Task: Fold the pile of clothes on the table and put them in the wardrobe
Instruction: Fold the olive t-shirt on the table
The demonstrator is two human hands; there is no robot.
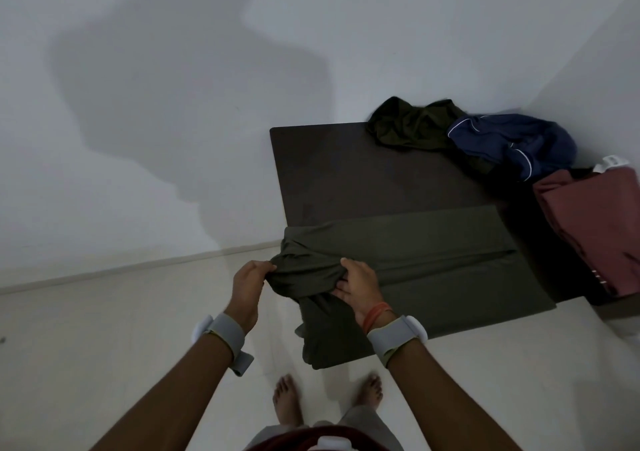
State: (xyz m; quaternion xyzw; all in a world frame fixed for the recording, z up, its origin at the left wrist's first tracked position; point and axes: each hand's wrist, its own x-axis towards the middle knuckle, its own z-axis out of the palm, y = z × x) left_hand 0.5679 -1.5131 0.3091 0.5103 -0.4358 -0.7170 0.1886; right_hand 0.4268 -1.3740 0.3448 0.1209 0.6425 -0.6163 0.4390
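Note:
An olive-green garment (433,253) lies spread flat across the near part of the dark table (339,166), its left end bunched and hanging over the table's left edge. My left hand (247,282) grips the bunched cloth from the left. My right hand (358,282) holds the same bunch from the right, fingers curled into the fabric. At the back right of the table lie a crumpled dark green garment (408,125) and a navy garment with white piping (512,142). A folded maroon garment (599,225) lies at the right edge.
The table stands in a corner, with a white wall (173,87) behind it and another to the right. Pale floor (104,329) stretches to the left and in front. My bare feet stand close to the table's near edge.

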